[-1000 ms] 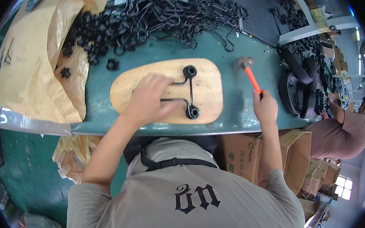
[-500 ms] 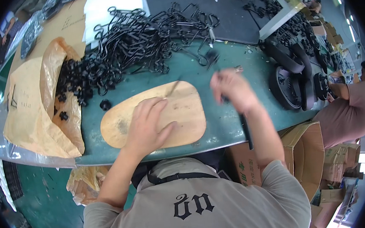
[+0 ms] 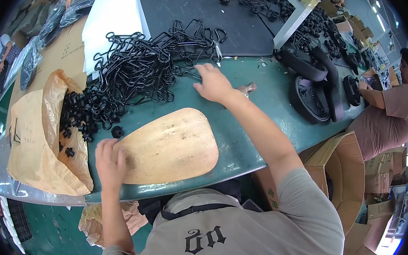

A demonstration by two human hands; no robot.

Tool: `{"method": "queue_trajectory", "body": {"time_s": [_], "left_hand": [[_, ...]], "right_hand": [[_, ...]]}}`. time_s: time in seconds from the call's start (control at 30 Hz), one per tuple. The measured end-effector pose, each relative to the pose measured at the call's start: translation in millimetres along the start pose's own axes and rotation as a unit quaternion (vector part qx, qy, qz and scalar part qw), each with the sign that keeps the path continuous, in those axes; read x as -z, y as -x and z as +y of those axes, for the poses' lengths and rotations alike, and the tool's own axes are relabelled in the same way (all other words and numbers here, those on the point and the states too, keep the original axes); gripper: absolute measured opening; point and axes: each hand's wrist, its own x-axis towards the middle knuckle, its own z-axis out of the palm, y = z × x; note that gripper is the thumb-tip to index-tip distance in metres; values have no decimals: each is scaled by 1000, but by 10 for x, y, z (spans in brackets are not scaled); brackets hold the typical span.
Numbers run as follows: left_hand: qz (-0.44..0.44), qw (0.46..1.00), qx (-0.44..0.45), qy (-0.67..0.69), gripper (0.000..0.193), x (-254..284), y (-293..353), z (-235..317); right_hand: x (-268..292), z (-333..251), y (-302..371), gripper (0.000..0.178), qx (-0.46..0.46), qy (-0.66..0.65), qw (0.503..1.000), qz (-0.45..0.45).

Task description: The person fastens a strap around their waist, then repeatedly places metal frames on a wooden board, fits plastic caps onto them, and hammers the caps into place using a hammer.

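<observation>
A pale wooden board [image 3: 172, 147] with a rounded outline lies on the green table near my body. My left hand [image 3: 109, 161] rests at the board's left end, fingers bent and thumb apart, close to a small black ribbed knob-like piece [image 3: 117, 131]. My right hand [image 3: 213, 83] reaches past the board to the right edge of a heap of bent black metal rods [image 3: 137, 68]. Its thumb and fingers are apart near a rod end, with nothing visibly held. Beside my right forearm lies a shiny metal-ended tool [image 3: 248, 89], the rest hidden under the arm.
An open brown paper bag [image 3: 37, 143] and a spill of small black pieces [image 3: 80, 113] sit at the left. Scissors [image 3: 217, 45] lie by the rods. Black curved moulded parts [image 3: 314, 95] stand at the right, near a cardboard box [image 3: 344, 174] and another person [image 3: 385, 118].
My left hand has slid off the board's middle to its left end. My right hand has left a black-handled tool and moved left and away from me to the rods.
</observation>
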Motion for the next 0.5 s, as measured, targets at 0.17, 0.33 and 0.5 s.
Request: {"method": "queue_trajectory", "body": {"time_s": [0.17, 0.33, 0.5], "left_hand": [[-9, 996, 91, -6, 38, -96, -276, -105], [-45, 995, 84, 4, 42, -282, -320, -91], [-38, 999, 18, -14, 34, -424, -394, -256]], "right_hand": [[-171, 27, -166, 31, -39, 76, 996, -38], [283, -219, 275, 16, -8, -66, 997, 29], [950, -657, 975, 6, 69, -222, 969, -77]]}}
